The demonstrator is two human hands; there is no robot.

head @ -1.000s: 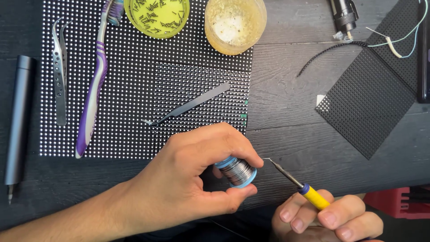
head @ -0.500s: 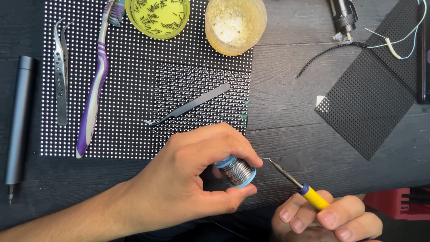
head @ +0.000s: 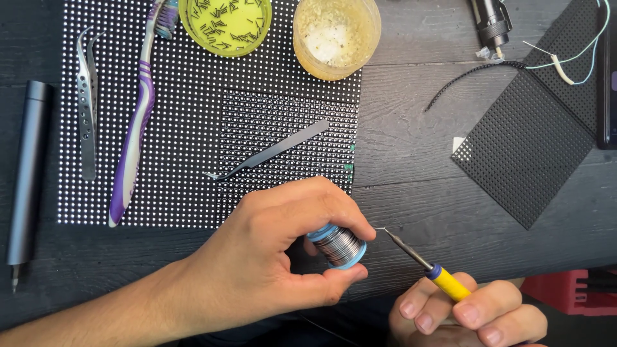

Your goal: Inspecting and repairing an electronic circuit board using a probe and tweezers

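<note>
My left hand point(head: 276, 257) grips a small blue spool of solder wire point(head: 339, 244) between thumb and fingers, just off the lower right corner of a black dotted LED panel point(head: 193, 128). My right hand point(head: 469, 315) holds a soldering iron with a yellow grip point(head: 448, 284); its thin metal tip point(head: 389, 232) sits right beside the spool, touching or nearly touching a strand of solder. Curved tweezers point(head: 270, 151) lie on the panel above my left hand.
On the panel lie a purple toothbrush point(head: 132, 141) and silver tweezers point(head: 85, 109). A yellow-green dish of small parts point(head: 225, 22) and a yellowish tub point(head: 335, 35) stand at the back. A grey pen-like driver point(head: 26, 173) lies far left, a black mesh sheet point(head: 527, 148) right.
</note>
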